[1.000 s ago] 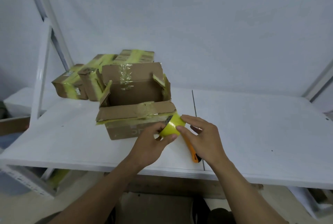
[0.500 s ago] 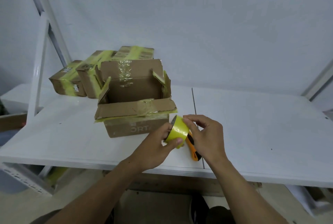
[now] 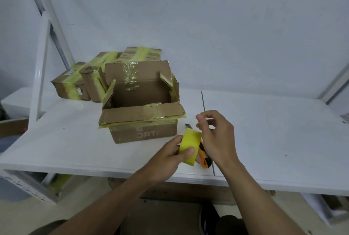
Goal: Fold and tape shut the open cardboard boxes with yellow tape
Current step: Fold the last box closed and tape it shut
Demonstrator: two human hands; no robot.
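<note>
Corrugated cardboard box (image 3: 143,132), flaps open, centre-left on smooth white table (image 3: 264,131). Pale print on near face, "ORT" legible, rest unclear. Crinkled yellow and clear tape remnants on flaps. Just right of box, yellow tape roll (image 3: 189,147), gripped in left hand (image 3: 168,161), thumb and fingers curled round its band. Right hand (image 3: 217,140) beside roll, fingers curled, thumb and forefinger tips together; cannot tell whether anything is pinched. Orange utility knife (image 3: 204,160) flat on table beneath hands. Three yellow-taped boxes (image 3: 75,85) far left, white labels unreadable.
</note>
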